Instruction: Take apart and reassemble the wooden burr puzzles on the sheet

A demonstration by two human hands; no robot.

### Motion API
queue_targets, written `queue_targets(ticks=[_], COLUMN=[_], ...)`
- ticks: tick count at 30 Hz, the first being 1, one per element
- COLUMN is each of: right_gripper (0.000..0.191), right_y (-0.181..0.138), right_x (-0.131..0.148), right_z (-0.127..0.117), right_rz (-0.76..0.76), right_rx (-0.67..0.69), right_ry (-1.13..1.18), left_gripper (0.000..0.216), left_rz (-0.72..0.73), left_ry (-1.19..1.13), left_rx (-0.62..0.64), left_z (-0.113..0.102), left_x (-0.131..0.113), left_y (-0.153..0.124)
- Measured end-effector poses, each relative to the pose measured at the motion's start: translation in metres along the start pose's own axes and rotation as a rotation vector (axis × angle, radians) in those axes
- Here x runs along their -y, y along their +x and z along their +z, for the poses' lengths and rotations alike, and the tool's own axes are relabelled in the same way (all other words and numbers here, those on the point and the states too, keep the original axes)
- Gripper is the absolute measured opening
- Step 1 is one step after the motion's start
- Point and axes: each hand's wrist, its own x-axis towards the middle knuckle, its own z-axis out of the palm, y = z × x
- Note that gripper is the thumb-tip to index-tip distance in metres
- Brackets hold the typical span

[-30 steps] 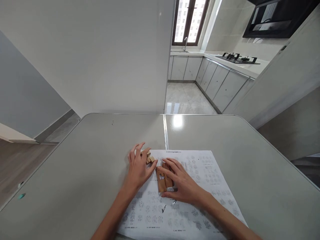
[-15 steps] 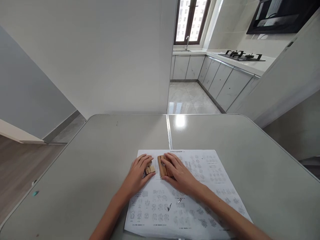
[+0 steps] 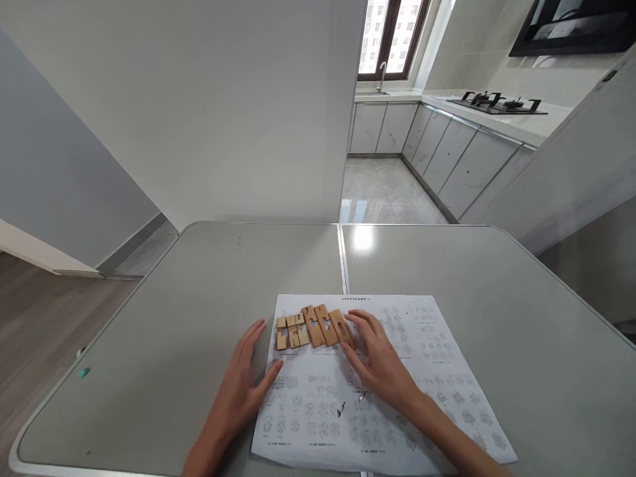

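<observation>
Several flat wooden puzzle pieces (image 3: 313,326) lie side by side in a row on a printed instruction sheet (image 3: 387,397). My left hand (image 3: 243,381) rests flat and open on the table at the sheet's left edge, just below the row and holding nothing. My right hand (image 3: 380,354) lies on the sheet with fingers stretched out, its fingertips touching the right end of the row. Some pieces have cut-out slots and one bears a dark mark.
The sheet lies on a grey folding table (image 3: 149,344) with a seam (image 3: 344,265) down its middle. A small teal object (image 3: 84,373) sits near the table's left edge. A white wall stands behind, and a kitchen with counter (image 3: 497,126) lies beyond at the right.
Both hands have drawn back from the wooden pieces, which now lie uncovered in a spread row. The left hand slid down and left off the pieces; the view shifted a little.
</observation>
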Motion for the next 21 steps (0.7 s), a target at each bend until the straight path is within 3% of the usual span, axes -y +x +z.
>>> queue_targets(ticks=[5,10,13,17,21], right_gripper=[0.044,0.039,0.046,0.065,0.071], right_y=[-0.029,-0.030,-0.033,-0.041,-0.041], right_x=[-0.003,0.006,0.009,0.007,0.003], right_z=[0.008,0.020,0.026,0.033,0.035], right_rz=[0.005,-0.013,-0.022,-0.052,-0.058], right_rx=[-0.097,-0.111,-0.128,-0.079,0.005], right_ry=[-0.103,-0.089,-0.101,-0.167,-0.220], left_gripper=[0.058,0.053,0.051,0.050,0.048], left_rz=[-0.097,-0.040,-0.043,-0.028,-0.010], left_ry=[0.022,0.098,0.114,0.129,0.134], left_rx=[-0.051,-0.077,-0.075,-0.075,-0.082], left_z=[0.005,0.009,0.009,0.010,0.010], left_x=[-0.007,-0.012,-0.012,-0.012,-0.012], left_y=[-0.026,-0.025,-0.022,-0.023,-0.022])
